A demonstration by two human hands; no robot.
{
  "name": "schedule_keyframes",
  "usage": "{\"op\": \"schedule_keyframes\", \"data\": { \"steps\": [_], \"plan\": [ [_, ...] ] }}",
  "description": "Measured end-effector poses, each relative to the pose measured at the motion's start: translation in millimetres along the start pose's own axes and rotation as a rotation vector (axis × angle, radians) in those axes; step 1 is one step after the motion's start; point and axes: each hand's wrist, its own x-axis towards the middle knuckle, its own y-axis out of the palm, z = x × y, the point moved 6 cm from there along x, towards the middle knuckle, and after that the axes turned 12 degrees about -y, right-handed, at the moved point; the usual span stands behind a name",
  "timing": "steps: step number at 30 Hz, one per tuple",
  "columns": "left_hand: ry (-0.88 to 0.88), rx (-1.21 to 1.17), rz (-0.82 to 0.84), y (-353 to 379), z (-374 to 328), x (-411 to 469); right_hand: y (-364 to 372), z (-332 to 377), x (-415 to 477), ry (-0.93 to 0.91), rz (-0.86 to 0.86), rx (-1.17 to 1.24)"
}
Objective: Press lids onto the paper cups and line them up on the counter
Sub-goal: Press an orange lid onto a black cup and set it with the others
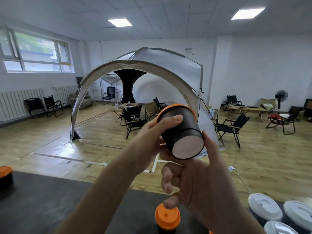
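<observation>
A black paper cup [181,130] with an orange lid is held up in front of me, tilted so its pale base faces the camera. My left hand [152,137] grips its side, thumb across the top of the wall. My right hand [202,179] holds it from below, thumb and forefinger around the base rim, the other fingers loosely curled. On the dark counter [50,200] stands another orange-lidded black cup [167,218] at the bottom centre. A third one [5,176] stands at the far left edge.
Three white-lidded cups [265,206] cluster at the counter's right end. Beyond the counter lies a wooden floor with a large arched tent [168,68], folding chairs and low tables.
</observation>
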Motion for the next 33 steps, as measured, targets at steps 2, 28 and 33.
{"op": "schedule_keyframes", "data": {
  "steps": [2,28,33],
  "plan": [
    [0.077,0.209,-0.059,-7.7,-7.8,-1.7,-3.6,6.0,-1.3,-0.038,-0.029,-0.02],
    [0.249,0.292,0.006,-7.0,-21.3,-22.2,-25.5,5.7,5.4,-0.409,-0.125,-0.344],
    [0.285,0.297,0.007,-8.0,-9.1,-26.2,-36.4,-5.4,6.4,-0.46,-0.123,-0.199]
  ]
}}
